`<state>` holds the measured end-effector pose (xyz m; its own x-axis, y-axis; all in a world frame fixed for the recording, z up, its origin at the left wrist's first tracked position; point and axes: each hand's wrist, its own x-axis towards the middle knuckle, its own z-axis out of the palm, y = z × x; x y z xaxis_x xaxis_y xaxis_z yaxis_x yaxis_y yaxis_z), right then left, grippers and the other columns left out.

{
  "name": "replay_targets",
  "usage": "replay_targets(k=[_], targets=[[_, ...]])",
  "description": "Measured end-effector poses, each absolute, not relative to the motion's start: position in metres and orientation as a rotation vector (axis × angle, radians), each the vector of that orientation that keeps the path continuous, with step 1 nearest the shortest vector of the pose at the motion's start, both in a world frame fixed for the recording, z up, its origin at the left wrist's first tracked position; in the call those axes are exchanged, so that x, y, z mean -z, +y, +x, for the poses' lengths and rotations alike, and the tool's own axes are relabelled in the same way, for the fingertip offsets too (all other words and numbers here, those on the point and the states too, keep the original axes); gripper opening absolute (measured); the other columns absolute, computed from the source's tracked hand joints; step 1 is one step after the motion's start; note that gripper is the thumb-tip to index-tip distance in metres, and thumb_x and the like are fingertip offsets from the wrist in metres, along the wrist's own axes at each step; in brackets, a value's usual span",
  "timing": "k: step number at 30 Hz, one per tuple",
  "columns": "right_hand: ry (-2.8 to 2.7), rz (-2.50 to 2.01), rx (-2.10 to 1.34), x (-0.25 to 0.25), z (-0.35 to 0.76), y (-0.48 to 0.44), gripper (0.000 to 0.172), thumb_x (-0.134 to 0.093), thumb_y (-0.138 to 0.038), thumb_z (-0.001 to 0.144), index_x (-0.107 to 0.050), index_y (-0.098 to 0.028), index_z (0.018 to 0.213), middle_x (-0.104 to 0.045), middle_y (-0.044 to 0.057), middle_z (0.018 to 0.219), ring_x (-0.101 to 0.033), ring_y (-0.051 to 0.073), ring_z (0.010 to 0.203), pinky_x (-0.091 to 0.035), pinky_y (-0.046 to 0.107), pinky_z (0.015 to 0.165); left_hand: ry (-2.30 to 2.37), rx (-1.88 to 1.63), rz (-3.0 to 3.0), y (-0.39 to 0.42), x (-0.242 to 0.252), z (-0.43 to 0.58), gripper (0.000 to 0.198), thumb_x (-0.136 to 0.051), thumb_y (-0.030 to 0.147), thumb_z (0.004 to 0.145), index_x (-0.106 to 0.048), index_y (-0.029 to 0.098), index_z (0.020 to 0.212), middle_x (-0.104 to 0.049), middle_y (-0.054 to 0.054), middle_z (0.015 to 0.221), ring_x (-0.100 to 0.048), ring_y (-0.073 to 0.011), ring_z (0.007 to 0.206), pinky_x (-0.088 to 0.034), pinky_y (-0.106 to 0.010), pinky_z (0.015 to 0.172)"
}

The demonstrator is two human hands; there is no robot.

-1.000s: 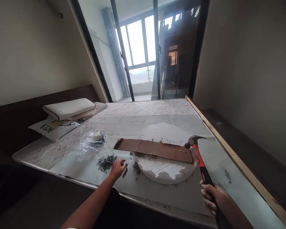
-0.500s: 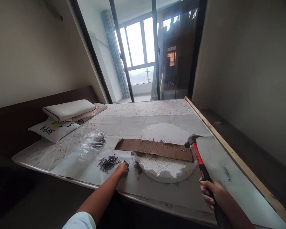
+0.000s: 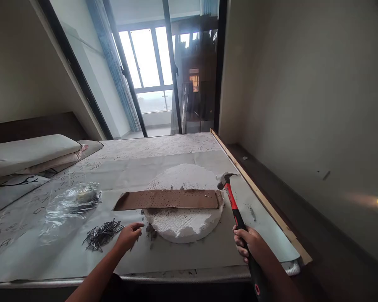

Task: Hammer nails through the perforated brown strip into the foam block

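Observation:
My right hand is wrapped around the black grip of a red and black claw hammer. The hammer's metal head is up, beside the right end of a brown strip dotted with small holes. That strip lies across a round white slab with a crumbly surface. My left hand is low over the sheet, fingers apart, between a pile of loose nails and some dark crumbs at the slab's left edge. Nothing shows clearly in its fingers.
A pale sheet covers much of the mattress under everything. Behind the nails lies a crumpled clear plastic bag. Pillows are stacked at the left. A wooden rail runs along the right side, with a wall beyond.
The view has swung right, so the scene sits further left. My left hand's fingers have spread from a closed grasp near the dark crumbs. My right hand still grips the hammer.

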<state>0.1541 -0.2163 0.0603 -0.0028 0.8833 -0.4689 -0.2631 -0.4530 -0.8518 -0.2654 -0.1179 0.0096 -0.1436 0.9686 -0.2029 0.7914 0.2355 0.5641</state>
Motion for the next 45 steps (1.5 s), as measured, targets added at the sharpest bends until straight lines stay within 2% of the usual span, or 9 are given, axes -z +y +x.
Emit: replay_targets(k=[5,10,14,18,23,29,45], targets=[[-0.678,-1.345,-1.613,-0.061,0.158,-0.213,0.028,-0.052,-0.038,0.059,-0.039,-0.022,0.078,-0.036,-0.014,0.044,-0.030,0.004,0.029,-0.028,0.018,0.027,1.633,-0.653,1.709,-0.105,-0.042,-0.186,0.046,-0.050,0.044,0.071,-0.067,0.018,0.106,-0.063,-0.004,0.072,-0.054,-0.0173,0.067,-0.042,-0.026,0.058],[-0.690,-1.331,-1.619,-0.059,0.158,-0.208,0.027,-0.050,-0.038,0.059,-0.039,-0.022,0.078,-0.036,-0.014,0.045,-0.030,0.004,0.029,-0.028,0.018,0.027,1.377,-0.802,1.873,-0.060,-0.054,-0.095,0.050,-0.051,0.046,0.073,-0.065,0.017,0.111,-0.064,-0.006,0.081,-0.053,-0.0161,0.068,-0.041,-0.026,0.060],[-0.690,-1.326,-1.652,-0.062,0.157,-0.204,0.029,-0.049,-0.039,0.056,-0.038,-0.023,0.076,-0.036,-0.014,0.043,-0.029,0.004,0.028,-0.028,0.018,0.026,1.273,-0.849,1.892,-0.024,-0.045,-0.034,0.040,-0.053,0.044,0.072,-0.071,0.014,0.091,-0.065,-0.007,0.077,-0.055,-0.0162,0.068,-0.041,-0.027,0.062],[-0.676,-1.329,-1.651,-0.066,0.158,-0.202,0.031,-0.048,-0.040,0.053,-0.038,-0.022,0.076,-0.036,-0.014,0.042,-0.028,0.004,0.027,-0.027,0.018,0.026,1.252,-0.886,1.874,-0.003,-0.031,0.004,0.034,-0.056,0.044,0.070,-0.071,0.014,0.077,-0.066,-0.006,0.073,-0.056,-0.0159,0.066,-0.042,-0.026,0.061],[-0.690,-1.359,-1.629,-0.067,0.161,-0.202,0.028,-0.047,-0.039,0.058,-0.040,-0.021,0.078,-0.036,-0.013,0.045,-0.029,0.004,0.029,-0.026,0.017,0.026,1.296,-0.857,1.799,0.007,-0.018,0.023,0.039,-0.054,0.048,0.072,-0.069,0.012,0.071,-0.064,-0.004,0.061,-0.053,-0.0141,0.055,-0.040,-0.026,0.056],[-0.706,-1.352,-1.622,-0.064,0.165,-0.200,0.026,-0.046,-0.039,0.061,-0.039,-0.022,0.078,-0.036,-0.013,0.046,-0.028,0.003,0.030,-0.028,0.017,0.027,1.289,-0.872,1.932,0.009,-0.017,0.030,0.035,-0.051,0.045,0.074,-0.067,0.015,0.065,-0.066,-0.004,0.064,-0.057,-0.0168,0.065,-0.041,-0.027,0.064],[-0.747,-1.368,-1.609,-0.059,0.157,-0.195,0.022,-0.044,-0.038,0.062,-0.039,-0.022,0.077,-0.036,-0.013,0.045,-0.027,0.003,0.028,-0.023,0.016,0.025,1.278,-0.971,2.023,0.006,-0.014,0.025,0.035,-0.049,0.042,0.078,-0.064,0.016,0.059,-0.064,-0.003,0.064,-0.055,-0.0153,0.062,-0.041,-0.026,0.063]])
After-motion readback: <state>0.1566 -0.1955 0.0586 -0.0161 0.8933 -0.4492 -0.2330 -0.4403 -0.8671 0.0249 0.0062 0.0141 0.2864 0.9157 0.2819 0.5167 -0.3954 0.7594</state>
